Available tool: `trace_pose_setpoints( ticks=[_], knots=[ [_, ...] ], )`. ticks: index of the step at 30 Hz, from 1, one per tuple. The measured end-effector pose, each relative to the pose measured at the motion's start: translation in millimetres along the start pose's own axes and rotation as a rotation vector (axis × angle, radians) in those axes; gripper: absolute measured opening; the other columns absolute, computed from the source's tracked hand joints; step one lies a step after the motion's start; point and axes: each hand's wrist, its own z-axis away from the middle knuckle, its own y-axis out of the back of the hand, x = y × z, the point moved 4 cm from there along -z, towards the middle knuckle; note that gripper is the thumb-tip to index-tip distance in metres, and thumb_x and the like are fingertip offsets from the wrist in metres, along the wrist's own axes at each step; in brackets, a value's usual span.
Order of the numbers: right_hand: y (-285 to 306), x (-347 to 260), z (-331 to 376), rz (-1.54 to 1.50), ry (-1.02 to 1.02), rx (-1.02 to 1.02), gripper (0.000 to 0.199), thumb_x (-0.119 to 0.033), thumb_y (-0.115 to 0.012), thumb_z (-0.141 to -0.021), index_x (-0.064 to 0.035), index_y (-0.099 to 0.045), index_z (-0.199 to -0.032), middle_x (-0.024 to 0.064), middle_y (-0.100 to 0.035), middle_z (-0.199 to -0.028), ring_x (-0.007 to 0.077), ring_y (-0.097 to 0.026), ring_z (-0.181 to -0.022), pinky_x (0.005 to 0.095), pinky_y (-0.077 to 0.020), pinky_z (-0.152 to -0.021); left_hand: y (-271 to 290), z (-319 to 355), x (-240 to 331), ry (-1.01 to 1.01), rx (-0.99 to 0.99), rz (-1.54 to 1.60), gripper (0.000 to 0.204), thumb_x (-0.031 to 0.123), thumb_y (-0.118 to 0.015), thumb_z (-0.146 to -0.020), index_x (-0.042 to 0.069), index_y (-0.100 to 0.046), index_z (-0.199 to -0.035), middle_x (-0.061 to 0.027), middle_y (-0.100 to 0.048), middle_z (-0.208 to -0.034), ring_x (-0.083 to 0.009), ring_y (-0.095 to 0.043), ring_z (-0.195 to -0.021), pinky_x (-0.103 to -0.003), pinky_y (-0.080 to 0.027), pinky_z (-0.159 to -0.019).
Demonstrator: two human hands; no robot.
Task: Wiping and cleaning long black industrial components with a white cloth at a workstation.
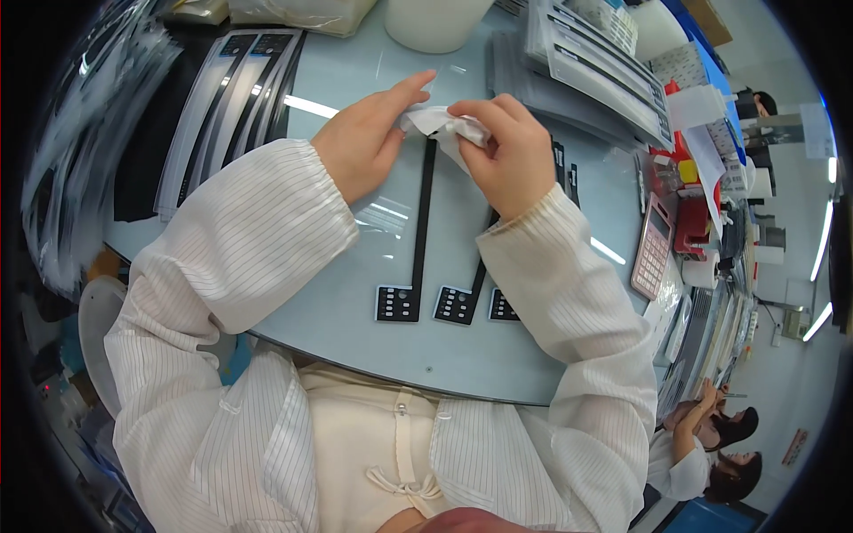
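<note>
My right hand (514, 151) pinches a crumpled white cloth or tissue (440, 121) between thumb and fingers. The cloth rests over the upper end of a black L-shaped strip (424, 222), whose wider foot has small white markings. Beside the cloth's left end, my left hand (362, 140) has its fingers stretched out and holds nothing that shows; whether its fingertips touch the cloth I cannot tell. More black L-shaped strips lie to the right: one (456, 305) stands alongside the first, and another (504, 305) is partly hidden by my right forearm.
Clear plastic sheets with black strips (235, 107) lie at the left, near loose clear film (80, 160). Stacked clear panels (604, 67) stand at the far right, a white tub (435, 22) at the back. A pink calculator (653, 246) lies by the right edge. Other people sit farther right.
</note>
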Motion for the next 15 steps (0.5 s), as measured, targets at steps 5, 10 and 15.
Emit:
trace_pose_setpoints(
  ticks=[5,10,15],
  knots=[
    [-24,8,-4,0.128,0.062,-0.073,0.027,0.001,-0.065,-0.074,-0.0089,-0.07,-0.098,0.0054,-0.056,-0.079,0.0162,-0.057,-0.061,0.0275,-0.0464,-0.058,0,3,1,0.031,-0.004,-0.028,0.063,-0.005,-0.046,-0.087,0.011,-0.027,-0.145,-0.016,-0.055,-0.125,-0.0319,-0.053,-0.115,-0.04,-0.044,-0.1],
    [-22,4,-7,0.064,0.061,-0.022,0.026,0.001,-0.065,-0.074,-0.0086,-0.071,-0.097,0.0065,-0.055,-0.079,0.0192,-0.057,-0.063,0.03,-0.0469,-0.061,0,5,-1,0.001,-0.027,-0.111,0.066,-0.004,-0.048,-0.084,0.011,-0.027,-0.145,-0.0171,-0.055,-0.121,-0.033,-0.054,-0.113,-0.04,-0.044,-0.1],
    [-25,-3,-3,0.147,0.081,-0.102,0.029,0.003,-0.064,-0.074,-0.0071,-0.07,-0.102,0.0084,-0.056,-0.084,0.0222,-0.058,-0.068,0.0308,-0.0486,-0.063,0,6,-2,0.011,0.006,-0.072,0.068,-0.006,-0.046,-0.081,0.01,-0.029,-0.145,-0.0179,-0.053,-0.124,-0.0332,-0.052,-0.116,-0.04,-0.043,-0.101]
  ],
)
